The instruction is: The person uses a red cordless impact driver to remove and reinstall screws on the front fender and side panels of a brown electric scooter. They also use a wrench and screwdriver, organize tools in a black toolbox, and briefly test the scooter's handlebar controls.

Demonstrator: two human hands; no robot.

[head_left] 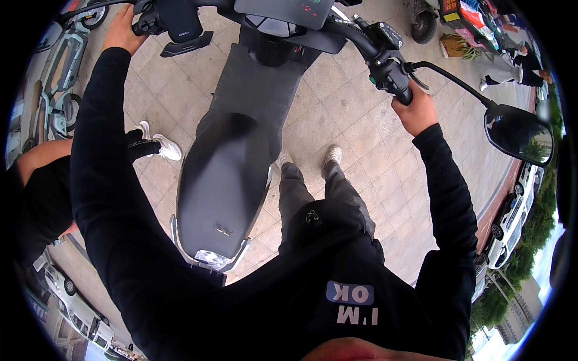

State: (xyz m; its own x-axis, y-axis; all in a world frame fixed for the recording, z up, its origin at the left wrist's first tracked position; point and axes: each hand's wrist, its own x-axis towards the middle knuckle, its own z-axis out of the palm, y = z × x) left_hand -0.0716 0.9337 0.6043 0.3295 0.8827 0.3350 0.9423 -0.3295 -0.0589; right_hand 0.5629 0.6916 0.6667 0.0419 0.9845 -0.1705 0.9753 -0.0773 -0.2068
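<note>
We stand just right of a dark scooter (232, 162) that fills the upper centre of the frame. Our left hand (122, 30), at upper left, is clenched around the left handlebar grip (144, 25); our right hand (414, 111), at upper right, is clenched around the right handlebar grip (400, 90). Right of it juts a mirror (519, 133). The only holder we see is a phone mount (180, 27) by the left grip, with a dark phone in it. The dashboard (283, 9) is cut off by the top edge. A second person (42, 192) at the left edge is mostly hidden behind our sleeve.
</note>
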